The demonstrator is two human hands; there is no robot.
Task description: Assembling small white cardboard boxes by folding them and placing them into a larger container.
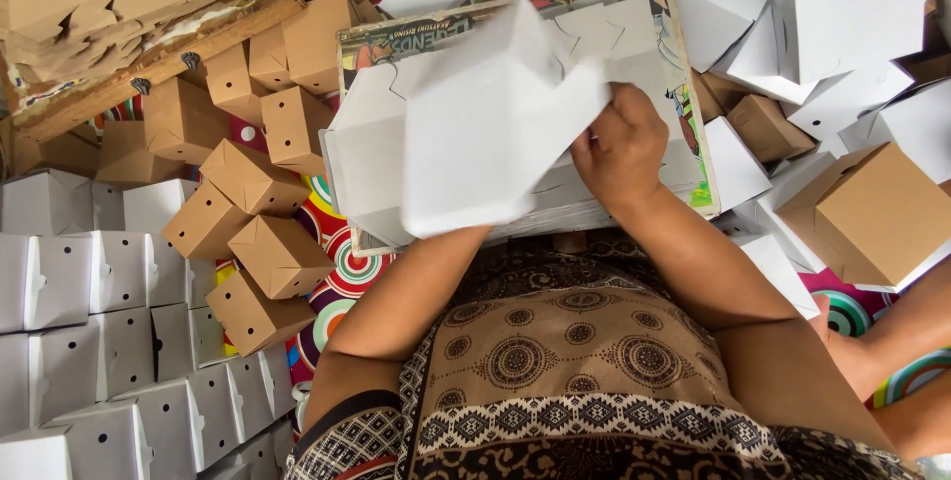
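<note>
A white cardboard box, half folded, is held up over a board on my lap. My right hand grips its right edge with the fingers closed on the card. My left hand is hidden behind the box; only the forearm shows, reaching up under it. Beneath the box lies a stack of flat white box blanks on a printed board.
Folded brown boxes lie piled at left, with rows of folded white boxes below them. More white boxes and brown boxes crowd the right. A wooden crate of flat brown blanks sits top left. A colourful circle-patterned mat covers the floor.
</note>
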